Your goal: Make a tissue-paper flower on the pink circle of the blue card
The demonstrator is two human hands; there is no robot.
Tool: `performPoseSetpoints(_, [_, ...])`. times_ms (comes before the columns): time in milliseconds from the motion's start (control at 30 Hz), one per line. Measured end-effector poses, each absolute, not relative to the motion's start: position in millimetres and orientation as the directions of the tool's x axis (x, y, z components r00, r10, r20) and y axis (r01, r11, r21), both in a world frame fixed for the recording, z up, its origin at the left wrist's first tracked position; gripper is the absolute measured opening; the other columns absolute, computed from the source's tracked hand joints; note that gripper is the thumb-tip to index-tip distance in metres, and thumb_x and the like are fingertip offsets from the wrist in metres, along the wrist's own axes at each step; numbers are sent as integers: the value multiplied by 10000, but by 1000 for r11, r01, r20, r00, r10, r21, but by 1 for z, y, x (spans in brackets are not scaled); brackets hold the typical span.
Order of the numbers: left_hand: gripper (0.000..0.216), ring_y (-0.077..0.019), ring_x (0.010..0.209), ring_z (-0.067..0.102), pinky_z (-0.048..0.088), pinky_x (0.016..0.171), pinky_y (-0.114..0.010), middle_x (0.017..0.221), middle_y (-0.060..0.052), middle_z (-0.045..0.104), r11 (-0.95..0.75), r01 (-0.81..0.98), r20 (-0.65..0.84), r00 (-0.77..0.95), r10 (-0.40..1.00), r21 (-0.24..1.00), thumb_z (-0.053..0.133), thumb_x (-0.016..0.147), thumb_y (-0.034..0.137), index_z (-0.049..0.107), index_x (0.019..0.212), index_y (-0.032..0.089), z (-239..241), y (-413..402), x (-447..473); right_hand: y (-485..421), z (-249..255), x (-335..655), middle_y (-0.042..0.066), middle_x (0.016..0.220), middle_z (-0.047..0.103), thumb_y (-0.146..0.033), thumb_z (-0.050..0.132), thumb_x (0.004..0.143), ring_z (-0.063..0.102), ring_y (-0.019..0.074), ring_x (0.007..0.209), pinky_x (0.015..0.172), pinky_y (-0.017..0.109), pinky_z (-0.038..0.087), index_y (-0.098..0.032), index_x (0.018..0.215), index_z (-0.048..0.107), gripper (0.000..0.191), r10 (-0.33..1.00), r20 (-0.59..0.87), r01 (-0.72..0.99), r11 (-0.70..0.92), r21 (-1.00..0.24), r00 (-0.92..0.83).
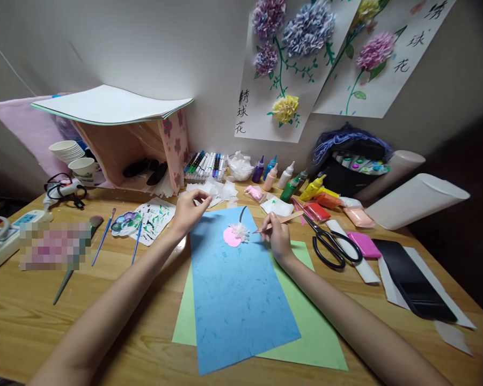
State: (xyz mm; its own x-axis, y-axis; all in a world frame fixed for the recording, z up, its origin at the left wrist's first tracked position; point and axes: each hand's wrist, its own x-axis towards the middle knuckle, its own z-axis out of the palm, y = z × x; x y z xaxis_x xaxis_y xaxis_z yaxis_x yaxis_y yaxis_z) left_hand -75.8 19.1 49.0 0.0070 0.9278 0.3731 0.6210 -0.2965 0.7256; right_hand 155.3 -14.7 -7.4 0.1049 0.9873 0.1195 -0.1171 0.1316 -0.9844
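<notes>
On a blue sheet of paper [241, 300] lies a flat pink round patch [231, 237], with small crumpled white paper pieces [240, 232] gathered on its right side. A dark curved stem [243, 213] rises above it. My right hand [277, 238] grips a thin wooden stick [292, 217], its narrow tip pointing left, close beside the white pieces. Over the sheet's upper left corner, my left hand [191, 212] has thumb and forefinger pinched together; whatever is between them is too small to make out. Loose white tissue squares [215, 190] lie just behind it.
A green sheet [306, 321] sits under the blue one. Black scissors [332, 246], a phone [414, 279] and clay packs [364, 245] are to the right. Paint bottles [290, 187] and markers [205, 165] line the back. Paintbrushes [103, 238] and a power strip [16, 236] lie left.
</notes>
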Motion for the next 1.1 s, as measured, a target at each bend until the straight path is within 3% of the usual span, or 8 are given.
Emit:
performPoseSetpoints(67, [264, -141, 699, 580, 440, 640, -249, 785, -53, 662, -271, 434, 282, 40, 958, 859, 583, 771, 406, 628, 785, 146, 55, 6, -69, -20, -10, 156, -32, 426, 454, -505, 359, 884, 405, 86, 366, 385, 214, 303, -191, 565, 469, 460, 982, 189, -27, 189, -982, 25])
performPoseSetpoints(167, [267, -135, 692, 594, 449, 644, -240, 761, -53, 673, -192, 279, 122, 250, 960, 941, 620, 746, 407, 641, 759, 141, 54, -13, -59, -28, -11, 156, -23, 477, 472, -457, 318, 917, 453, 105, 437, 468, 234, 370, -195, 600, 494, 447, 932, 302, 186, 339, -922, -202])
performPoseSetpoints(267, [234, -117, 639, 573, 426, 601, -226, 713, -33, 670, -150, 303, -7, 461, 887, 941, 624, 747, 379, 661, 739, 148, 41, -26, -50, -31, -9, 154, -11, 530, 504, -396, 306, 935, 493, 120, 513, 556, 248, 397, -198, 635, 501, 408, 842, 367, 367, 511, -777, -395])
performPoseSetpoints(367, [215, -110, 625, 552, 403, 586, -223, 701, -21, 666, -187, 372, -51, 546, 837, 909, 599, 768, 357, 671, 754, 156, 27, -33, -42, -31, -5, 154, -6, 561, 517, -355, 294, 944, 504, 122, 541, 586, 249, 395, -198, 645, 487, 389, 818, 396, 457, 565, -687, -417])
performPoseSetpoints(500, [198, -114, 639, 530, 390, 603, -234, 713, -16, 646, -299, 478, 21, 504, 863, 825, 558, 799, 334, 658, 766, 166, 18, -35, -35, -28, -7, 156, -12, 567, 505, -354, 295, 950, 507, 121, 539, 601, 248, 402, -204, 661, 476, 372, 858, 388, 463, 510, -725, -338])
performPoseSetpoints(733, [135, -142, 720, 505, 375, 635, -259, 744, -21, 578, -513, 657, 230, 472, 851, 552, 515, 832, 273, 622, 828, 190, 13, -29, -27, -27, -11, 157, -20, 549, 504, -374, 302, 948, 513, 123, 515, 575, 249, 408, -209, 697, 488, 354, 883, 366, 443, 464, -767, -293])
performPoseSetpoints(967, [126, -148, 738, 500, 369, 649, -266, 766, -25, 577, -586, 680, 267, 524, 809, 440, 490, 845, 229, 607, 815, 191, 11, -25, -22, -33, -8, 160, 12, 561, 524, -336, 250, 948, 518, 139, 558, 610, 269, 412, -211, 633, 479, 409, 762, 536, 469, 646, -602, -363])
performPoseSetpoints(1100, [120, -152, 748, 502, 366, 650, -264, 772, -28, 575, -590, 686, 268, 527, 807, 427, 486, 849, 229, 594, 820, 185, 10, -24, -22, -32, -7, 158, 24, 573, 529, -316, 279, 937, 509, 151, 555, 581, 274, 392, -206, 665, 490, 362, 700, 525, 485, 714, -504, -484])
